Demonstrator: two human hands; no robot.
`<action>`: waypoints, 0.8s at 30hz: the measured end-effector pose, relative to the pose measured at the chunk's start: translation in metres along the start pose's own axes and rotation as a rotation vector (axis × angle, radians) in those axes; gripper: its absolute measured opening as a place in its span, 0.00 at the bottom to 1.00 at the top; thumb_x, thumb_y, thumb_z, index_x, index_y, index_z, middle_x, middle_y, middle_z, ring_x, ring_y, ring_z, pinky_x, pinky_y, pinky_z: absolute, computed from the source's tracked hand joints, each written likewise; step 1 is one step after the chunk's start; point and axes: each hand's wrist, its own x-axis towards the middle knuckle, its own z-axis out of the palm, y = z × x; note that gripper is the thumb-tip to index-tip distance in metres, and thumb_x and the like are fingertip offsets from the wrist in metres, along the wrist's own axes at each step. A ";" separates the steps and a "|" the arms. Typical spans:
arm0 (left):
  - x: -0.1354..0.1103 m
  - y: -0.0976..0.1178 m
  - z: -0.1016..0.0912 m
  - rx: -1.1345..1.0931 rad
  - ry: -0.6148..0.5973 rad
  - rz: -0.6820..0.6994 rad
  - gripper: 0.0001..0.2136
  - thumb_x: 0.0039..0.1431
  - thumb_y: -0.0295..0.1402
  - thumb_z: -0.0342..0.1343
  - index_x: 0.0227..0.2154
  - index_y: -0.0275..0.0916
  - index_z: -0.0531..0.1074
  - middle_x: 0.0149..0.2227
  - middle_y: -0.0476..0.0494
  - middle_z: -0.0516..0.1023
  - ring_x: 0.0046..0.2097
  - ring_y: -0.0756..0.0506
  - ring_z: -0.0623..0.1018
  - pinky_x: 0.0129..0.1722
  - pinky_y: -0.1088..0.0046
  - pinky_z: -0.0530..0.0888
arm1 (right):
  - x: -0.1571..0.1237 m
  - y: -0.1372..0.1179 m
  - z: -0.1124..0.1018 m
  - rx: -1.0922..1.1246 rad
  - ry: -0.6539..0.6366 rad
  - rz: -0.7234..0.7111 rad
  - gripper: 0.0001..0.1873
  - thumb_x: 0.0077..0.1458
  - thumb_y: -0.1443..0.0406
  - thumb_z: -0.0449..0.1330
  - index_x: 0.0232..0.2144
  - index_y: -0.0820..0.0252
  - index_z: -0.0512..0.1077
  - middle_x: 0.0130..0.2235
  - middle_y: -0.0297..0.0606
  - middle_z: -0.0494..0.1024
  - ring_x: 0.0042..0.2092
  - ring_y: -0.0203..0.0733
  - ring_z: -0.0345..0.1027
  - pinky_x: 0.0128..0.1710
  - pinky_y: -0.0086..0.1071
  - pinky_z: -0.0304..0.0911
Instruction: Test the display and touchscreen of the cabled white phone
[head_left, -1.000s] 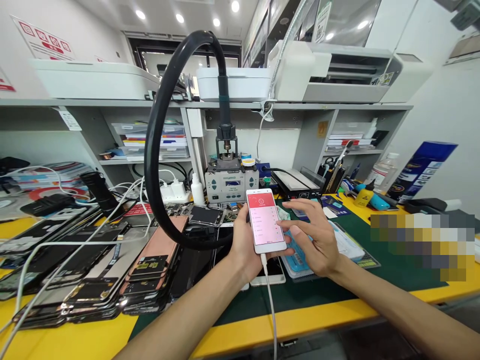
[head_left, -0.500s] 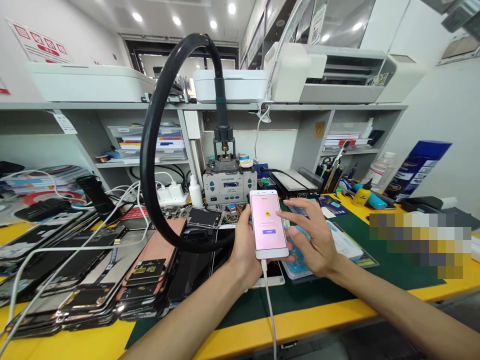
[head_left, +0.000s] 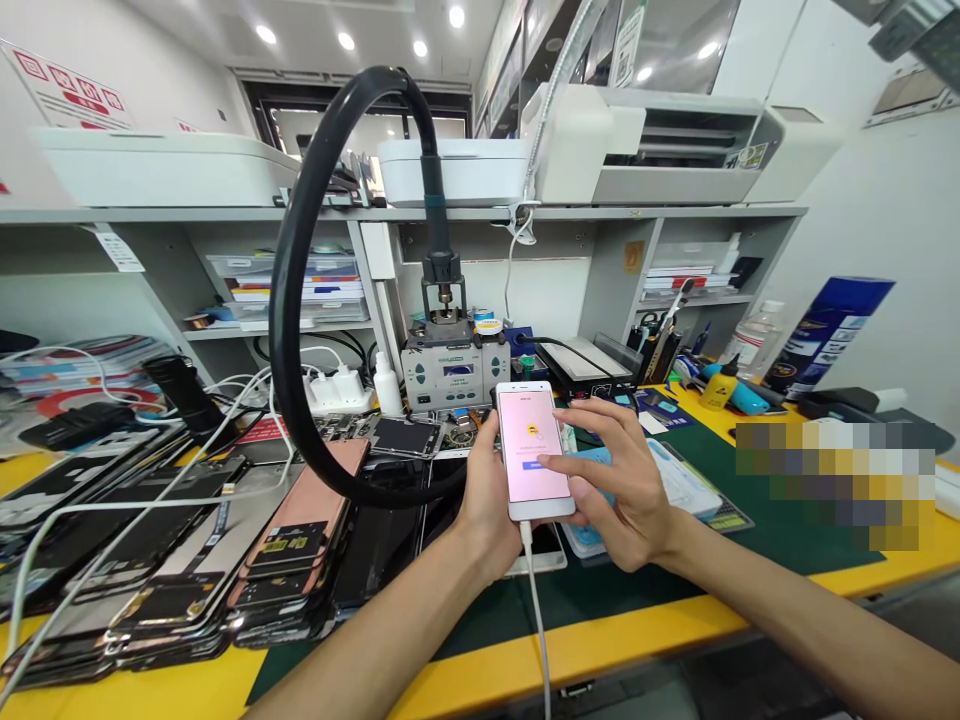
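A white smartphone (head_left: 532, 480) with a lit pink screen is tilted up above the bench. My left hand (head_left: 487, 500) is wrapped round it from the left side and beneath. A white charging cable (head_left: 534, 600) runs from the phone's bottom edge toward me. Over the lower screen, my right hand (head_left: 630, 490) has its fingers spread, and one fingertip is at the blue on-screen button. Whether that fingertip presses the glass cannot be made out. Below the phone lies another white phone (head_left: 553, 556), partly hidden by my left hand, on the green mat (head_left: 480, 625).
Stacks of phone screens and housings (head_left: 289, 560) cover the left side. A thick black hose (head_left: 289, 300) arches up from the hot-air station (head_left: 454, 378). A light blue plastic case (head_left: 589, 540) lies behind my right hand. Bottles, including a yellow one (head_left: 721, 385), stand at the right.
My right index finger has moved down the screen from its middle right to the blue button. The left hand still holds the phone. The camera view has shifted slightly.
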 end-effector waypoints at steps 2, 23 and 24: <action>0.000 0.000 -0.001 0.004 -0.010 0.000 0.30 0.57 0.57 0.47 0.49 0.36 0.74 0.39 0.37 0.80 0.35 0.40 0.80 0.34 0.67 0.74 | 0.001 -0.001 -0.001 0.006 0.010 0.015 0.21 0.50 0.70 0.55 0.45 0.52 0.76 0.57 0.43 0.68 0.57 0.60 0.59 0.51 0.60 0.60; 0.000 -0.010 -0.002 0.022 -0.094 -0.016 0.30 0.57 0.56 0.49 0.50 0.36 0.73 0.37 0.38 0.80 0.36 0.39 0.80 0.35 0.67 0.74 | 0.005 0.001 -0.002 -0.056 0.034 0.139 0.20 0.53 0.68 0.54 0.49 0.58 0.72 0.56 0.48 0.65 0.58 0.59 0.58 0.55 0.59 0.56; -0.001 -0.010 -0.001 0.025 -0.084 -0.008 0.30 0.57 0.56 0.49 0.50 0.36 0.73 0.37 0.38 0.80 0.36 0.40 0.80 0.35 0.67 0.74 | 0.005 0.002 -0.002 -0.060 0.033 0.139 0.20 0.53 0.68 0.54 0.49 0.58 0.72 0.56 0.48 0.65 0.58 0.58 0.57 0.55 0.58 0.56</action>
